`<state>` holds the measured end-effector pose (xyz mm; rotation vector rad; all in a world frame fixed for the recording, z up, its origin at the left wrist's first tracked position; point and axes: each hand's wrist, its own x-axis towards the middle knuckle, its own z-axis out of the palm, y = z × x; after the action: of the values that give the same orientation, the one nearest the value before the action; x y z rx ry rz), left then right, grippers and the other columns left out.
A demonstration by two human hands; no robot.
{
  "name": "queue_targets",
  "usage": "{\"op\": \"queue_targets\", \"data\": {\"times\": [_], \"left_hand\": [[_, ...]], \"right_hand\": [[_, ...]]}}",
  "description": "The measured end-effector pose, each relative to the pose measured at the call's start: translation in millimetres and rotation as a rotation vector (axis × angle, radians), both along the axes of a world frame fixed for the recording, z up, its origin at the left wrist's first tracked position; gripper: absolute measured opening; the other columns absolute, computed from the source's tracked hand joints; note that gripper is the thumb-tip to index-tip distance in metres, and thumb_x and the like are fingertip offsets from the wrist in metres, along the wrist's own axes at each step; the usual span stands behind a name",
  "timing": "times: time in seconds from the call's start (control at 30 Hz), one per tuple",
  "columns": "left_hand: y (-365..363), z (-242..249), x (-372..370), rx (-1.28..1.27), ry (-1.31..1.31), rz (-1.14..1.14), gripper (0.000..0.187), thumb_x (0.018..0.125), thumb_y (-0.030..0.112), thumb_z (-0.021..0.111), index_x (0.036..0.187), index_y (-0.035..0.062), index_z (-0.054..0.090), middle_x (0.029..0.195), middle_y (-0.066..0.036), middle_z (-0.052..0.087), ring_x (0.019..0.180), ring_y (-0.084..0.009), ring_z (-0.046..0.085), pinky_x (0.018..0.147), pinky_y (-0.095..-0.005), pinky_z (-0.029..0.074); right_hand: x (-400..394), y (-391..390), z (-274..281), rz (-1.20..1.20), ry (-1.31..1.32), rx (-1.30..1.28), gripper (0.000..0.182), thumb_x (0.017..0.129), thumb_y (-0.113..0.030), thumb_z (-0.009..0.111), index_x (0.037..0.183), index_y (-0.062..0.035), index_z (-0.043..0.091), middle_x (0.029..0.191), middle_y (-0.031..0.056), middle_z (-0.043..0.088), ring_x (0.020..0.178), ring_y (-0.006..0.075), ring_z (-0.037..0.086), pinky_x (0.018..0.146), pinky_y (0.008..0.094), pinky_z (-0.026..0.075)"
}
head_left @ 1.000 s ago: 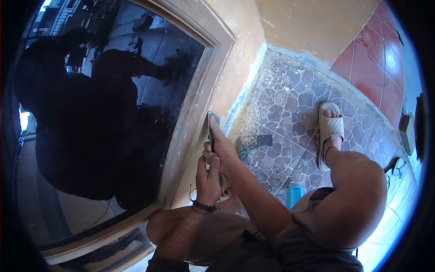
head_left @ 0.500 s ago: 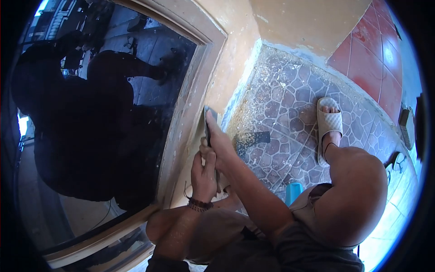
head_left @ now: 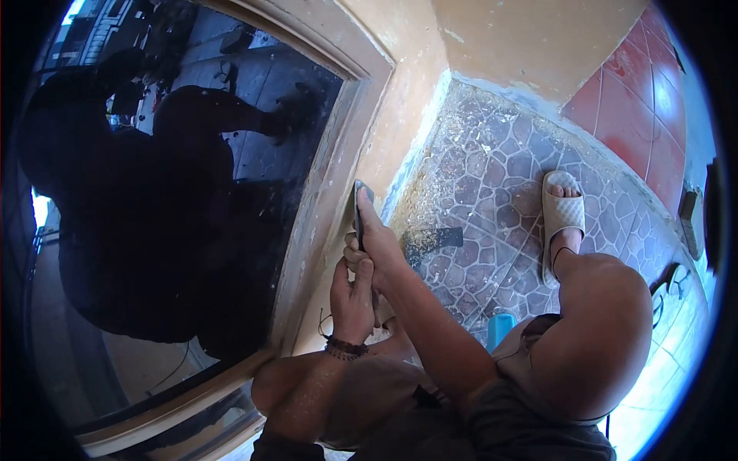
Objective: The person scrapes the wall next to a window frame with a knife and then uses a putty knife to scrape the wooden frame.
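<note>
A long, narrow scraper (head_left: 359,223) with a dark edge lies against the wall (head_left: 388,146) beside the window frame (head_left: 327,173). My right hand (head_left: 378,242) is closed around its upper part, thumb stretched along it towards the tip. Just below, my left hand (head_left: 354,303), with beaded bracelets at the wrist, is closed at the lower part of the scraper. Its fingers meet those of my right hand, and much of the handle is hidden between the palms. Paint on the frame and wall is chipped in places.
Pale flakes and dust lie on the stone-patterned floor (head_left: 492,177) along the wall. A dark flat piece (head_left: 442,237) lies near my right forearm. A turquoise object (head_left: 500,329) is by my leg. Dark window glass (head_left: 192,253) fills the left; sandals (head_left: 676,280) lie far right.
The whole view has shifted slightly, so hands and scraper appear a little further right. Both hands keep their hold on the scraper by the frame.
</note>
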<state>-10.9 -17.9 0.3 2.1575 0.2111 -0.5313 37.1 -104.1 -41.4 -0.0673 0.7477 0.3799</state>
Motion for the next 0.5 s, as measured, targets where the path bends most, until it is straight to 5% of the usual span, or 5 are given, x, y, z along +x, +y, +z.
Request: {"op": "queue_targets", "data": {"times": [0.1, 0.27, 0.5], "left_hand": [[-2, 11, -2, 0.004, 0.114, 0.063, 0.036, 0.097, 0.035, 0.045, 0.115, 0.0038, 0.046, 0.066, -0.001, 0.052, 0.040, -0.0069, 0.044, 0.033, -0.0213, 0.033], [19, -21, -21, -0.039, -0.116, 0.004, 0.038, 0.096, 0.037, 0.046, 0.113, 0.0032, 0.047, 0.060, 0.000, 0.049, 0.040, -0.0071, 0.044, 0.031, -0.0226, 0.033], [-20, 22, 22, -0.017, 0.165, 0.079, 0.039, 0.094, 0.029, 0.053, 0.118, -0.0003, 0.048, 0.077, -0.002, 0.058, 0.060, -0.0052, 0.052, 0.050, -0.0198, 0.038]], "right_hand": [[-2, 2, -1, -0.009, -0.029, 0.045, 0.056, 0.080, -0.063, 0.058, 0.066, -0.0106, 0.044, 0.049, -0.0005, 0.038, 0.035, 0.0089, 0.032, 0.032, 0.0241, 0.026], [-13, 8, 1, 0.113, -0.026, -0.013, 0.053, 0.080, -0.066, 0.054, 0.075, -0.0144, 0.044, 0.051, -0.0022, 0.039, 0.033, 0.0059, 0.029, 0.032, 0.0209, 0.023], [16, -13, 3, -0.034, -0.042, 0.019, 0.056, 0.081, -0.068, 0.051, 0.074, -0.0127, 0.044, 0.051, -0.0029, 0.039, 0.033, 0.0058, 0.029, 0.031, 0.0205, 0.024]]}}
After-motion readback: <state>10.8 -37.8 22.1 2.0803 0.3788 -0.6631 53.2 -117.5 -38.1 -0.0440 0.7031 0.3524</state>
